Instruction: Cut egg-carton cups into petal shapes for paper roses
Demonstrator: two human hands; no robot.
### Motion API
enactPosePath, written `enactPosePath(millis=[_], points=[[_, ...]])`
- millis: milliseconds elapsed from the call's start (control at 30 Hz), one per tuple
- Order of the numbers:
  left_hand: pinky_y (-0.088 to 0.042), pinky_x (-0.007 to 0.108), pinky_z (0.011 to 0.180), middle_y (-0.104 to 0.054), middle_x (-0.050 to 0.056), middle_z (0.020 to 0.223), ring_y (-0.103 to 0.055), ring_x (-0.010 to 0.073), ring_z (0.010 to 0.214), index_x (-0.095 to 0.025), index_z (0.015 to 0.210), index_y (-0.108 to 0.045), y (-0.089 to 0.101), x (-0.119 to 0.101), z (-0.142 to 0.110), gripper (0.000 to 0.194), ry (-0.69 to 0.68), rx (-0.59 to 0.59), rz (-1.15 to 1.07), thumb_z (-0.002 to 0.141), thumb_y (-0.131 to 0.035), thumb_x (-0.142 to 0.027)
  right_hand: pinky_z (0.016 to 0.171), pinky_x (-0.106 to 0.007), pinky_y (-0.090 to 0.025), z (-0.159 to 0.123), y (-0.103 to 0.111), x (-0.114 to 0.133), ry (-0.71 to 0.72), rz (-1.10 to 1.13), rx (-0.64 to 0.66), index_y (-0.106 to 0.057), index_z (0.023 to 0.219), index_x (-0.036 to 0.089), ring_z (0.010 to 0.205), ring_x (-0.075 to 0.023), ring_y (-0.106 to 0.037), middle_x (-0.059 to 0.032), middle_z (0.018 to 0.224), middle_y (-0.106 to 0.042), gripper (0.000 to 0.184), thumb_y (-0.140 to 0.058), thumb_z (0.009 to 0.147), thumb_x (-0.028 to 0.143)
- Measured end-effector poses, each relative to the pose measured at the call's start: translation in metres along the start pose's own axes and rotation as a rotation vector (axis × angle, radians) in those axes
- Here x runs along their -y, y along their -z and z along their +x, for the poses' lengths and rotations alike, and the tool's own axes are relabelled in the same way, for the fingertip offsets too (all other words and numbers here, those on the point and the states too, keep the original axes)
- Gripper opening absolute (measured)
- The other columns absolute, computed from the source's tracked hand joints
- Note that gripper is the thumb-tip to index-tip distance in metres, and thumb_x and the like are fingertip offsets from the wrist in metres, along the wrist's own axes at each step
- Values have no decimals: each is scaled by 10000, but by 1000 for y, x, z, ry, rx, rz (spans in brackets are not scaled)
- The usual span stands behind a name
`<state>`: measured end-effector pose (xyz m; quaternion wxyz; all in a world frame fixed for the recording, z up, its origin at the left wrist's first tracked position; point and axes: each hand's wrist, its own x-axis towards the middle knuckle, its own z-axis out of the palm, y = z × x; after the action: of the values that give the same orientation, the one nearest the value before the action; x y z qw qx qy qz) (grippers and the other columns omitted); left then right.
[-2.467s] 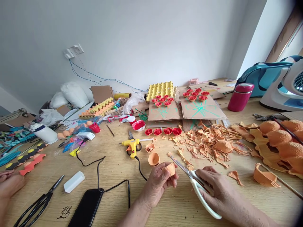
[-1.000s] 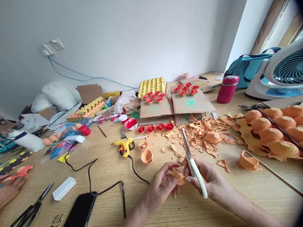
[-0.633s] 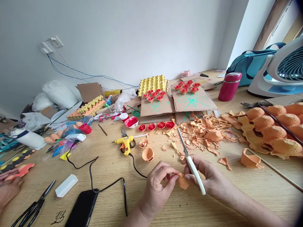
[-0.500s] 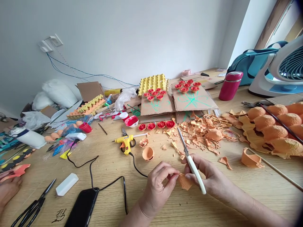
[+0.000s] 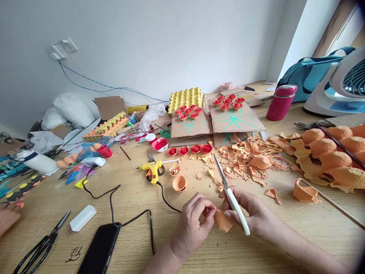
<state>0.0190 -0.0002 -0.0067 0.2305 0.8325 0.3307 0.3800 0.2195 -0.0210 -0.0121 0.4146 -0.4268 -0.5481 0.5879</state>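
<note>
In my right hand (image 5: 246, 209) is a pair of scissors (image 5: 238, 213) with white handles, blades pointing up and away. Between the two hands is an orange egg-carton piece (image 5: 223, 222); my left hand (image 5: 196, 219) pinches its left edge, and the right fingers touch its other side. Just beyond lie an orange carton cup (image 5: 179, 183) and a small unpainted carton rose (image 5: 174, 169). A yellow glue gun (image 5: 153, 170) rests left of them. Red painted roses (image 5: 195, 148) stand in a row behind, near a heap of orange carton scraps (image 5: 251, 156).
Orange egg cartons (image 5: 327, 152) and a pink flask (image 5: 282, 102) stand at the right. Cardboard sheets (image 5: 236, 123) carry more red roses. Black scissors (image 5: 42, 243), a phone (image 5: 99, 249) and a cable (image 5: 151, 228) lie at the left. Another person's hand (image 5: 8, 217) is at the left edge.
The view has shifted slightly. The orange piece has turned a little between my hands, showing more of its rounded side. The other person's hand has drawn back from a reddish piece at the left.
</note>
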Motion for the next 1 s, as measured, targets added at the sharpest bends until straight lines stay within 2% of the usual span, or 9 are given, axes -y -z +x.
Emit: enactPosePath(millis=[400, 633, 733, 833, 1000], points=[[-447, 226, 661, -575, 14, 786, -565, 144, 753, -190, 822, -537, -4, 0, 1, 127, 210, 30, -120, 917, -484, -125, 702, -257, -456, 1, -1, 1, 19, 44, 19, -572, 921, 209, 773, -148, -549, 16, 816, -576, 208, -717, 831, 329], [-450, 195, 571, -567, 11, 782, -560, 125, 683, -190, 806, -542, -7, 6, 0, 127, 309, -55, -191, 919, -498, -154, 658, -246, -438, 2, -1, -3, -9, 99, 41, -563, 1012, 214, 702, -129, -519, 34, 766, -571, 309, -741, 813, 369], [-453, 178, 565, -578, 3, 762, -559, 115, 669, -185, 791, -570, -6, 5, 1, 113, 262, -76, -165, 874, -565, -109, 638, -244, -439, 4, -2, -2, -15, 135, 33, -568, 972, 211, 687, -129, -518, 34, 748, -568, 338, -770, 779, 402], [-461, 178, 603, -603, 10, 780, -574, 113, 700, -190, 848, -619, -4, 2, 2, 162, 154, -88, -128, 893, -527, -64, 619, -245, -438, 5, -2, 0, -16, 134, 23, -566, 910, 209, 675, -129, -514, 33, 739, -562, 336, -780, 758, 419], [-468, 187, 599, -612, 40, 832, -589, 123, 732, -183, 902, -632, -3, 0, 0, 135, 28, -29, -116, 907, -546, -79, 625, -248, -435, 5, -1, -1, -12, 103, 12, -550, 848, 205, 678, -126, -509, 33, 744, -555, 298, -767, 766, 391]])
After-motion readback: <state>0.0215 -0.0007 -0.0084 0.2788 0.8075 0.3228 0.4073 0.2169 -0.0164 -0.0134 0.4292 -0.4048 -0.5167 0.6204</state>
